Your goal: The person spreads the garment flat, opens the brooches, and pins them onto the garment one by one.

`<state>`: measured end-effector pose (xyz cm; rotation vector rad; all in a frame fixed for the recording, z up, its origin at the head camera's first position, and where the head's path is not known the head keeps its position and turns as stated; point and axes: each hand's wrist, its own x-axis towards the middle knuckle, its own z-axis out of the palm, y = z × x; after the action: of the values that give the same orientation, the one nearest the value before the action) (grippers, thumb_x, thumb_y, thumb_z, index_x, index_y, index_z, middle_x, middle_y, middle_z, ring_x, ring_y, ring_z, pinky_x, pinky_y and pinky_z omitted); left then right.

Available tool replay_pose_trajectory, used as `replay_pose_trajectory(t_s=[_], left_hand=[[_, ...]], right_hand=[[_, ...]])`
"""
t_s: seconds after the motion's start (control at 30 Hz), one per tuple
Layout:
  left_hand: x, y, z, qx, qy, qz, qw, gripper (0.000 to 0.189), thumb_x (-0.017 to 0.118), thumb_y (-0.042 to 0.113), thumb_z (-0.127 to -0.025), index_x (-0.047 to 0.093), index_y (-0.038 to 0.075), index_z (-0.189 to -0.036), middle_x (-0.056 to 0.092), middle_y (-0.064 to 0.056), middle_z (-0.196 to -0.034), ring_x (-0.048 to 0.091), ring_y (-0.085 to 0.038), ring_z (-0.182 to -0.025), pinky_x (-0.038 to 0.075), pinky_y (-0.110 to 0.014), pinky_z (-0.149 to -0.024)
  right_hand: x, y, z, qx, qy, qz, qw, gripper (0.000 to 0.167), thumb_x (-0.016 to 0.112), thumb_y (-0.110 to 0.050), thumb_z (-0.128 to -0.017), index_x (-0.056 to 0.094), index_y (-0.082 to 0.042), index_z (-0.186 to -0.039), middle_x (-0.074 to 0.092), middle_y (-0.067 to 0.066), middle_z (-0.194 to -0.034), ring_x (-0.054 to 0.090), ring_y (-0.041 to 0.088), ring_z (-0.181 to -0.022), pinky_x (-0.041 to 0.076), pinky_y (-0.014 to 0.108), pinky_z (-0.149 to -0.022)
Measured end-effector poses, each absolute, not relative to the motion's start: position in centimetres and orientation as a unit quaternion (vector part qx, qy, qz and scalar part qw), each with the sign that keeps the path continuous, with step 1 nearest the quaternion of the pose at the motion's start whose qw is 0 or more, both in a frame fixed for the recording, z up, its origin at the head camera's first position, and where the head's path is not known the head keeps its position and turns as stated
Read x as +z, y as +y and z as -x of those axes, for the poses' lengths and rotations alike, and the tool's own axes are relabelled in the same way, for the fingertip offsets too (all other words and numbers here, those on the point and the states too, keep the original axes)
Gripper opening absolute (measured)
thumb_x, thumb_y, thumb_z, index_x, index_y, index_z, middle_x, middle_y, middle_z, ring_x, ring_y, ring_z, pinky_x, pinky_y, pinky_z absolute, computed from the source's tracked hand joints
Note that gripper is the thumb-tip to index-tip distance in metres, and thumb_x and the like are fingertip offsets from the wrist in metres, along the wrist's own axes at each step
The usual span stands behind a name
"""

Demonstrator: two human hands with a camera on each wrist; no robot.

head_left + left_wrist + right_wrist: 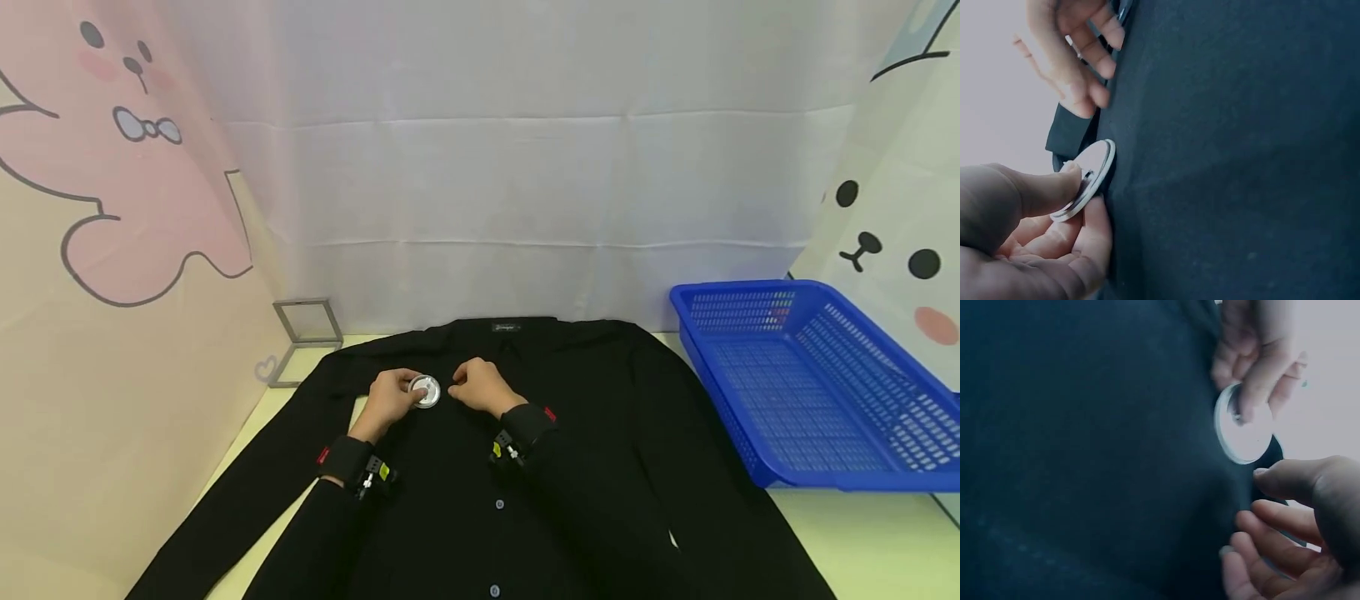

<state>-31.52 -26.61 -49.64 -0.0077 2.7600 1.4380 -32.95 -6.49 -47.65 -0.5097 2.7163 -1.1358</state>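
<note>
A black long-sleeved shirt [592,392] lies spread out, with its collar label at the far side and small buttons [500,504] down the middle. Just above the upper left of it, my left hand [388,398] pinches a round badge [426,392] between thumb and fingers. The badge [1100,165] is white with a shiny rim, and a small metal part shows near its middle under the thumb. My right hand [480,387] hovers to the right of the badge, apart from it. In the right wrist view, its bent fingers [1272,540] and thumb are separated and hold nothing.
A blue plastic basket [720,417] with perforated walls stands at the right on the pale yellow table [847,533]. Behind the shirt's left shoulder is a grey square frame [303,343]. A white curtain [510,183] closes off the back.
</note>
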Motion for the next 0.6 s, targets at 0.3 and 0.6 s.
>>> replay_pose_trajectory(t_s=[0.3,0.6], left_hand=[[-49.9,-27.7,31.6,0.506,0.860,0.024,0.061,0.029,0.072,0.005,-0.096,0.068,-0.005,-0.123,0.071,-0.018,-0.101,0.070,-0.022,-0.083,0.061,-0.031,-0.075],[-50.0,-27.3,31.8,0.518,0.853,0.017,0.060,0.029,0.072,0.007,-0.096,0.069,-0.004,-0.123,0.073,-0.016,-0.098,0.070,-0.018,-0.079,0.060,-0.031,-0.073]], right_hand=[[-48.4,-8.6,33.0,-0.332,0.932,0.137,0.048,0.017,0.070,-0.015,-0.098,0.076,-0.004,-0.109,0.073,0.014,-0.107,0.068,0.024,-0.078,0.057,0.037,-0.071],[-48.0,-8.9,33.5,-0.341,0.933,0.107,0.030,0.011,0.072,-0.007,-0.095,0.077,-0.004,-0.085,0.073,0.015,-0.093,0.063,0.021,-0.064,0.053,0.033,-0.060]])
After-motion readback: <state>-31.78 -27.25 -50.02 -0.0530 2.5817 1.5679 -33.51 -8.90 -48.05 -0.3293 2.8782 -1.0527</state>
